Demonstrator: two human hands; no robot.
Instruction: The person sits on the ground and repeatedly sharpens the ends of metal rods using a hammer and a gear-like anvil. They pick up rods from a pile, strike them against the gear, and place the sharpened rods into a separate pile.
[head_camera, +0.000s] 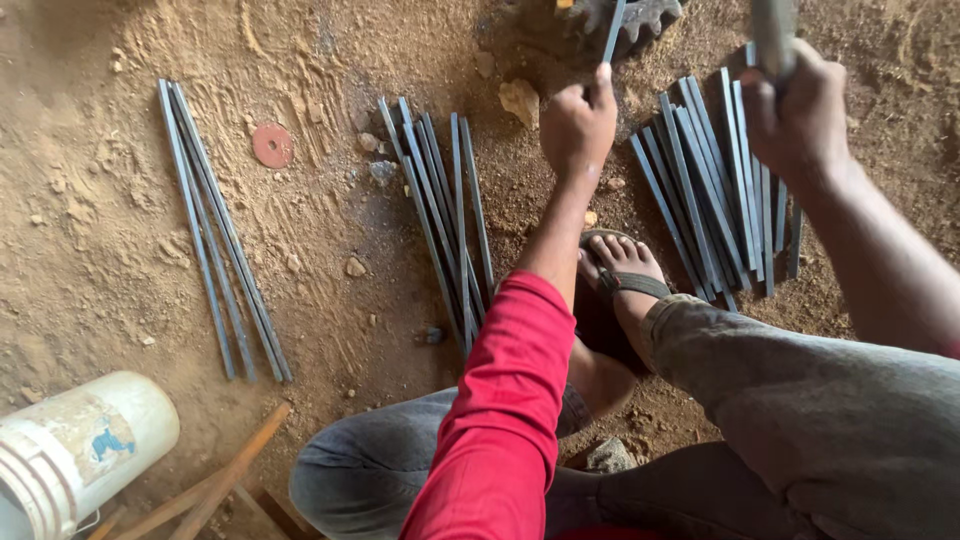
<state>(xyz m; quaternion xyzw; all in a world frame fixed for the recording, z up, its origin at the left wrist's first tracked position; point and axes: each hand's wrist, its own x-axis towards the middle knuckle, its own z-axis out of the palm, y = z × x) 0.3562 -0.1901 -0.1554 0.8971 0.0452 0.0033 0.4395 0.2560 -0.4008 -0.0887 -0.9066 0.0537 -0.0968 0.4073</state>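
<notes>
Dirt floor (120, 250); both hands fisted, left (577, 125) around rod (612, 30), right (795, 120) around handle (773, 35).

Single head-worn view, looking steeply down onto a dirt floor (120, 250) from close above the wearer's knees. Landmark: sandalled foot (622, 270), just right of centre. Frame top lies ahead of the foot; frame bottom is nearest the wearer. No second view.
</notes>
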